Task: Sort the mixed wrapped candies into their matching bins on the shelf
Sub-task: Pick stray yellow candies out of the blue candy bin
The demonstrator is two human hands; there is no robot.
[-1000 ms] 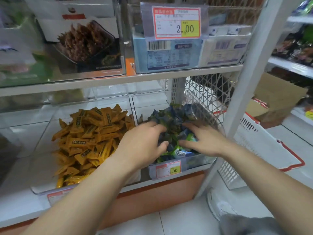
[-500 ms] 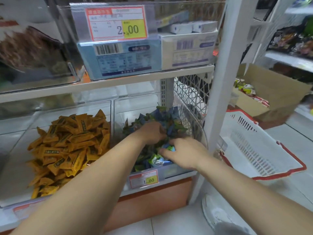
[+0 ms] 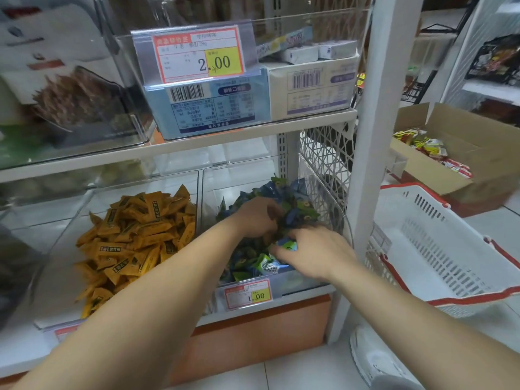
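Left hand (image 3: pixel 257 218) fingertips sunk in the blue-green candies (image 3: pixel 295 202), grip unreadable. Right hand (image 3: pixel 316 256) palm-down, fingers hide what's under them. Price tag (image 3: pixel 248 294) small print blurred, only 1.00 legible.

Left hand (image 3: pixel 257 218) and right hand (image 3: pixel 316 256) rest among blue-green candies (image 3: pixel 295 198) in a bin (image 3: pixel 298 282).

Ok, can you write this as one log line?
left hand: in blue-green candies | right hand: pinches blue-green candy | orange candies: untouched

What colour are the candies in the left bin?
The candies are orange-yellow with dark labels, clearest in the head view.
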